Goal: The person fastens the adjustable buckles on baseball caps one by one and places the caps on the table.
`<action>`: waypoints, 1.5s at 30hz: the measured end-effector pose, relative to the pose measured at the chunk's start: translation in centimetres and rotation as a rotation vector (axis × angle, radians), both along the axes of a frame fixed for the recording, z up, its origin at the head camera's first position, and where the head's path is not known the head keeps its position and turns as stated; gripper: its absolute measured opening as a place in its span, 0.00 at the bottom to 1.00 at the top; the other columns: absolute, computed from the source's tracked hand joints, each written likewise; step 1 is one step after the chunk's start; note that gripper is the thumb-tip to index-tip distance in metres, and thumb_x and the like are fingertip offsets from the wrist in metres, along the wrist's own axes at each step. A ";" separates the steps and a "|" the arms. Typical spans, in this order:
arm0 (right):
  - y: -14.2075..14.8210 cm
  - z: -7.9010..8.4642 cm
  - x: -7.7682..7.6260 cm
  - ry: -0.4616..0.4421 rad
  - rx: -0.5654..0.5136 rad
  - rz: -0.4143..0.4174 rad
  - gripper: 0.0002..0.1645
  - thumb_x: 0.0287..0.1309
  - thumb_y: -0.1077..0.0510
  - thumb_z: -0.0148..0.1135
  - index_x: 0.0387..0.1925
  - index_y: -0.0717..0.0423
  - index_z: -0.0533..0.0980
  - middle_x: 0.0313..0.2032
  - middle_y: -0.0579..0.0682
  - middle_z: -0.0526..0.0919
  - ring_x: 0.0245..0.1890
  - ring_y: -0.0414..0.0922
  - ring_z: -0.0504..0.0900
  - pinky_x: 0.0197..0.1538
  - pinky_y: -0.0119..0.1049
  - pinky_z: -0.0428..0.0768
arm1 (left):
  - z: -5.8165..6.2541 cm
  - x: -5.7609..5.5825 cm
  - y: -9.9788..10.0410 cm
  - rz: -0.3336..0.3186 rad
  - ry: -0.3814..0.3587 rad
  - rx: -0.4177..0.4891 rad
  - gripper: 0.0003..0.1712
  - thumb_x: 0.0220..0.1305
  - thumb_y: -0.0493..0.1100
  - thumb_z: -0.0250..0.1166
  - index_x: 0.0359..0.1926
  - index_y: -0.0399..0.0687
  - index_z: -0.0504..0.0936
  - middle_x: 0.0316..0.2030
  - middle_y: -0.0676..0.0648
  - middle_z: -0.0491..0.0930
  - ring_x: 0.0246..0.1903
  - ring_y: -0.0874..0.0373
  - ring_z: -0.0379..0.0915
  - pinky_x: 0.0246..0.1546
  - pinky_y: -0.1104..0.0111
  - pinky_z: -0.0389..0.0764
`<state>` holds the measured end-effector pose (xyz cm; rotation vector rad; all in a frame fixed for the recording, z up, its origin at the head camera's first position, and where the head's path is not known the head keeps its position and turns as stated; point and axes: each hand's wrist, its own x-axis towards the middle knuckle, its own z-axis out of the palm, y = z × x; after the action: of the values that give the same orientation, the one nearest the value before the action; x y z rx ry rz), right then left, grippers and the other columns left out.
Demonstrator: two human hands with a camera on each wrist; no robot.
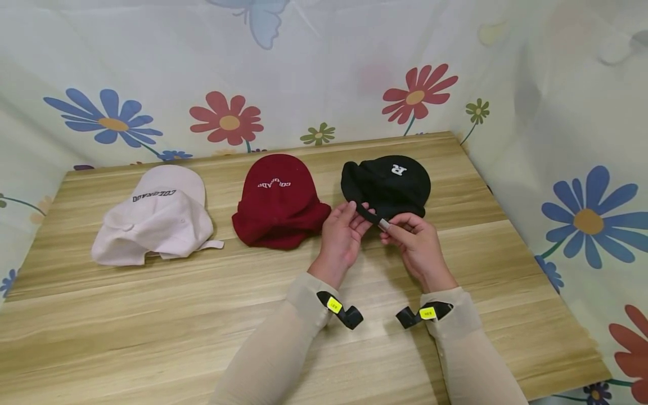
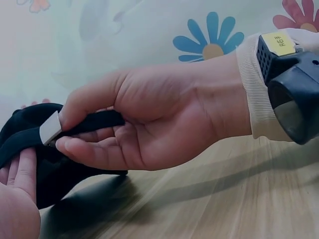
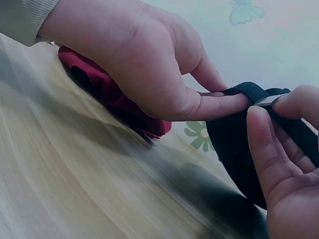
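Note:
A black cap (image 1: 392, 188) with a white letter R lies at the right of the table, its back strap raised toward me. My left hand (image 1: 341, 239) holds the strap (image 1: 365, 212) between thumb and fingers, left of the metal buckle (image 1: 384, 225). With thumb and fingers my right hand (image 1: 420, 244) pinches that buckle. In the left wrist view the strap (image 2: 94, 121) passes through the silver buckle (image 2: 50, 128) and its end runs back into the right hand (image 2: 154, 114). The right wrist view has the left hand's (image 3: 149, 69) fingers on the strap beside the buckle.
A dark red cap (image 1: 278, 208) with white lettering lies left of the black one, close to my left hand. Farther left is a pale pink cap (image 1: 157, 219), its strap sticking out. A flower-patterned curtain (image 1: 324, 73) surrounds the wooden table (image 1: 152, 326).

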<state>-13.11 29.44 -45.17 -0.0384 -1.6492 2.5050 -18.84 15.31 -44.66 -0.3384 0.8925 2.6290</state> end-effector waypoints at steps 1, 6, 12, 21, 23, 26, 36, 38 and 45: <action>0.0 0.0 0.0 0.000 0.004 0.004 0.09 0.58 0.74 0.59 0.31 0.60 0.80 0.27 0.49 0.85 0.24 0.41 0.85 0.31 0.33 0.86 | 0.0 0.0 0.0 0.000 -0.001 -0.001 0.05 0.71 0.39 0.55 0.36 0.47 0.74 0.33 0.46 0.83 0.33 0.55 0.84 0.40 0.65 0.86; 0.1 0.1 0.1 0.000 0.042 0.016 0.11 0.58 0.74 0.59 0.32 0.57 0.81 0.29 0.48 0.86 0.23 0.40 0.84 0.30 0.31 0.85 | -0.3 -0.4 -0.2 -0.018 -0.024 -0.014 0.06 0.72 0.44 0.55 0.40 0.45 0.74 0.32 0.46 0.83 0.33 0.56 0.83 0.46 0.62 0.84; 0.4 0.3 0.3 -0.001 0.042 0.007 0.12 0.58 0.73 0.59 0.33 0.56 0.83 0.30 0.49 0.85 0.23 0.40 0.83 0.30 0.30 0.85 | -0.7 -1.2 -0.4 -0.060 -0.031 -0.027 0.08 0.72 0.44 0.55 0.40 0.44 0.75 0.28 0.48 0.84 0.30 0.57 0.83 0.44 0.62 0.85; 0.8 0.3 0.4 0.036 -0.001 0.000 0.16 0.58 0.77 0.55 0.31 0.57 0.81 0.28 0.50 0.84 0.24 0.42 0.84 0.31 0.31 0.85 | -0.5 -2.8 -0.6 -0.124 0.075 -0.103 0.08 0.69 0.40 0.58 0.30 0.49 0.78 0.27 0.50 0.80 0.30 0.56 0.77 0.41 0.67 0.81; 0.9 0.4 0.4 0.046 -0.008 -0.007 0.15 0.58 0.77 0.55 0.31 0.58 0.81 0.27 0.50 0.84 0.24 0.42 0.84 0.32 0.31 0.85 | -0.4 -3.0 -0.6 -0.126 0.083 -0.098 0.08 0.69 0.38 0.57 0.31 0.49 0.77 0.28 0.50 0.80 0.33 0.55 0.75 0.44 0.64 0.77; 0.9 0.4 0.4 0.048 -0.018 -0.015 0.14 0.59 0.77 0.55 0.31 0.58 0.80 0.27 0.51 0.84 0.26 0.42 0.85 0.33 0.32 0.86 | -0.3 -3.2 -0.5 -0.139 0.096 -0.041 0.10 0.71 0.37 0.53 0.31 0.49 0.74 0.31 0.49 0.80 0.38 0.54 0.74 0.53 0.59 0.73; 1.2 0.3 0.3 0.058 -0.056 -0.035 0.10 0.58 0.75 0.59 0.32 0.59 0.81 0.31 0.51 0.87 0.28 0.43 0.87 0.34 0.33 0.86 | 0.6 -2.9 -0.5 -0.198 0.129 0.160 0.10 0.75 0.39 0.43 0.38 0.47 0.71 0.32 0.46 0.85 0.36 0.53 0.82 0.49 0.60 0.83; 1.2 0.3 0.3 0.064 -0.056 -0.037 0.10 0.58 0.75 0.60 0.32 0.59 0.81 0.31 0.51 0.87 0.28 0.43 0.87 0.34 0.33 0.86 | 0.8 -2.9 -0.5 -0.216 0.127 0.176 0.11 0.75 0.41 0.44 0.40 0.46 0.73 0.32 0.46 0.86 0.36 0.54 0.83 0.44 0.63 0.84; 1.2 0.7 0.4 0.087 -0.033 -0.046 0.12 0.60 0.76 0.54 0.31 0.59 0.76 0.29 0.51 0.85 0.27 0.43 0.86 0.33 0.33 0.86 | 1.1 -2.9 -0.3 -0.208 0.166 0.203 0.10 0.75 0.41 0.47 0.40 0.47 0.75 0.32 0.48 0.86 0.37 0.56 0.83 0.45 0.64 0.84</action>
<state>-12.67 30.63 -44.51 0.0283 -1.5563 2.4637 -21.74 15.00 -43.51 0.0237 0.6605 2.5502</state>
